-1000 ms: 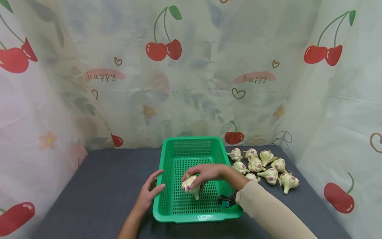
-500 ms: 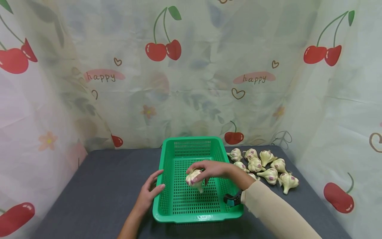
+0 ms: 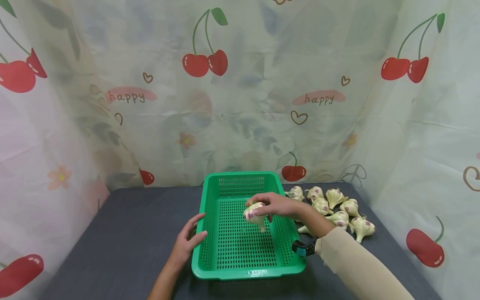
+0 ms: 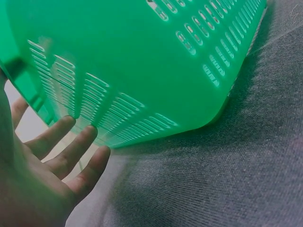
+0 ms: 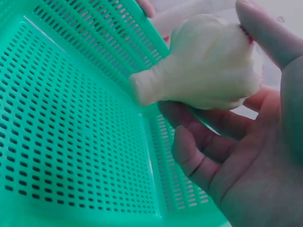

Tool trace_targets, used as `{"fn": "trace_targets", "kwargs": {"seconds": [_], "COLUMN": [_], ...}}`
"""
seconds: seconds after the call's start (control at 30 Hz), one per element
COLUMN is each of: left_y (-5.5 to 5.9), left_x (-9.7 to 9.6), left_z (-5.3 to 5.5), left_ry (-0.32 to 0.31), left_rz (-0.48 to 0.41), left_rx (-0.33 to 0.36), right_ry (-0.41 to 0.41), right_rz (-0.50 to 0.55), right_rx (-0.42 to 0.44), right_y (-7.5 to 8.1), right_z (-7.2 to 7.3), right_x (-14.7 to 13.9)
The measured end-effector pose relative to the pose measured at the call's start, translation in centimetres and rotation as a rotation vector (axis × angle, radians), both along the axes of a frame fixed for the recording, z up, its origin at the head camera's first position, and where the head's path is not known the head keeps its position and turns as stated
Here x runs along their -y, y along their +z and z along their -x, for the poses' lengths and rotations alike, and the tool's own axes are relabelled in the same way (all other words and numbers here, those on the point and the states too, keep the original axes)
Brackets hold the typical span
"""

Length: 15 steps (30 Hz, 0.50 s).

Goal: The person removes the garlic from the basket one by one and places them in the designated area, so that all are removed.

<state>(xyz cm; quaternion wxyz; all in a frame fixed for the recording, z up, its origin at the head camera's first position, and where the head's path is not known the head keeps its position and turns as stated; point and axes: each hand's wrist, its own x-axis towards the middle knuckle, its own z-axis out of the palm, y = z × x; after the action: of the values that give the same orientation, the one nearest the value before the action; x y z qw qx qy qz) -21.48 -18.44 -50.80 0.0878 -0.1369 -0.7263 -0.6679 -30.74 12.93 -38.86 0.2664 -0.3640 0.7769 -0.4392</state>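
Note:
A garlic bulb [image 3: 255,213], pale with purple marks, is gripped between the thumb and fingers of my right hand [image 3: 275,205]. It hangs over the inside of a green plastic basket [image 3: 245,274], stem end pointing down. In the right wrist view the garlic bulb [image 5: 213,64] shows clear of the basket floor, with the thumb on one side and fingers beneath. My left hand [image 3: 187,237] touches the basket's left rim. From the left wrist view, the left hand's fingers [image 4: 85,142] are spread and fairly straight against the slotted outer wall.
Several more garlic bulbs [image 3: 339,219] lie on the dark grey table [image 3: 123,241] to the right of the basket, some partly hidden by my right arm. A cherry-patterned curtain [image 3: 247,104] surrounds the table at the back and sides.
My right hand has moved right and toward the back with the garlic bulb, covering more of the bulbs beside the basket. The left hand and basket have stayed in place.

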Motion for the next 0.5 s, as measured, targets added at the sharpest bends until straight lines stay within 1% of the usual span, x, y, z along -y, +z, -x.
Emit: {"fn": "trace_targets", "kwargs": {"seconds": [0.2,0.33,0.5], "left_y": [-0.1,0.0,-0.1], "left_x": [0.0,0.0,0.0], "left_z": [0.0,0.0,0.1], "left_ry": [0.004,0.002,0.0], "left_rz": [0.0,-0.005,0.006], "left_rx": [-0.004,-0.002,-0.004], "right_ry": [-0.028,-0.091,-0.182], "right_rz": [0.051,0.089,0.111], "right_rx": [-0.069,-0.091,-0.104], "right_y": [0.8,1.2,1.2], "right_z": [0.1,0.1,-0.2], "right_x": [-1.7,-3.0,-4.6]}}
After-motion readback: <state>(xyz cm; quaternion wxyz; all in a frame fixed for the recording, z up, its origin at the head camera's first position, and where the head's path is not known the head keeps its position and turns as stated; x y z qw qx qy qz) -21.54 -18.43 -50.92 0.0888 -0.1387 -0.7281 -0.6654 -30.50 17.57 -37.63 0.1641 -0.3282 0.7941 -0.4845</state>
